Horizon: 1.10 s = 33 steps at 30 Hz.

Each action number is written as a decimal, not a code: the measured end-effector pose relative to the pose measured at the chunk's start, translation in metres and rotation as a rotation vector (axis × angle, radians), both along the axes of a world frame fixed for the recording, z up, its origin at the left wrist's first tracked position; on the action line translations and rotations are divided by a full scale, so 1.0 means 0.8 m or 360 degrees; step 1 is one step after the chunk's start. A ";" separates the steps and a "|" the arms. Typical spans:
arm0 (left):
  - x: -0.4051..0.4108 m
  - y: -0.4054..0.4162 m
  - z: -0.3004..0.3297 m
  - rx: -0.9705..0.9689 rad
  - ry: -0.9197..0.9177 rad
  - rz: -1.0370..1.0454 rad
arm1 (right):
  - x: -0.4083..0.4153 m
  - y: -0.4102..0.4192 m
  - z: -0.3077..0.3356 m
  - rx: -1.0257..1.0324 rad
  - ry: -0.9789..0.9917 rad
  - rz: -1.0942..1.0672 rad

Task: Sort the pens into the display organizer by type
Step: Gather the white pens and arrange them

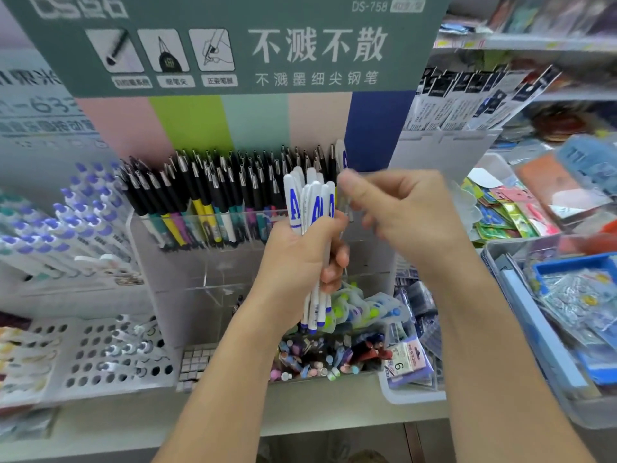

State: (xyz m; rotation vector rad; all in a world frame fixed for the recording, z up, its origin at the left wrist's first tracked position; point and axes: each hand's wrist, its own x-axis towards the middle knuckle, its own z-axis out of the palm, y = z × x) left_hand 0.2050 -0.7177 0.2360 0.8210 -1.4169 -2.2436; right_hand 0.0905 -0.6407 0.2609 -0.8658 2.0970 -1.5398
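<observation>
My left hand (300, 259) grips a bundle of several white pens with blue lettering (312, 208), held upright in front of the clear acrylic display organizer (207, 262). My right hand (397, 208) is just right of the bundle, its thumb and fingers pinching one thin pen (349, 208) near the top; the hand is motion-blurred. The organizer's upper tier holds a dense row of black-capped pens (217, 192). One white pen with blue print (341, 155) stands at the right end of that row.
White pens with purple caps (76, 222) fill the rack on the left. A perforated white holder (110, 352) sits lower left. A bin of mixed small pens and erasers (320, 359) lies under my hands. Trays of packaged stationery (567, 295) crowd the right side.
</observation>
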 end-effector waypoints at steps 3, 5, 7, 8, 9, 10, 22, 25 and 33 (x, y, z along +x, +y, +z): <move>-0.007 0.001 0.005 -0.0039 0.0013 -0.0063 | 0.012 0.009 -0.002 -0.0076 -0.0398 0.0167; -0.011 0.000 0.006 -0.0024 -0.0005 -0.0061 | 0.007 0.009 -0.005 -0.0114 -0.0499 0.0088; -0.015 -0.004 0.006 -0.0003 -0.0025 -0.0068 | 0.004 0.008 -0.006 -0.0095 -0.0494 0.0053; -0.017 -0.005 0.006 0.0000 -0.0034 -0.0073 | 0.003 0.006 -0.008 -0.0090 -0.0490 0.0051; -0.019 -0.007 0.006 -0.0005 -0.0040 -0.0078 | 0.003 0.005 -0.009 -0.0092 -0.0497 0.0038; -0.020 -0.007 0.005 -0.0012 -0.0037 -0.0083 | 0.003 0.003 -0.011 -0.0106 -0.0522 0.0011; -0.015 -0.012 -0.004 -0.0274 -0.0137 0.0032 | -0.032 -0.013 0.014 -0.1051 -0.0259 -0.0634; -0.013 -0.014 0.000 -0.0256 -0.0118 0.0006 | -0.055 -0.015 0.006 -0.0801 0.0450 -0.0597; -0.014 -0.022 -0.001 -0.0155 -0.0152 0.0047 | -0.050 -0.042 -0.027 -0.0039 0.0817 -0.0376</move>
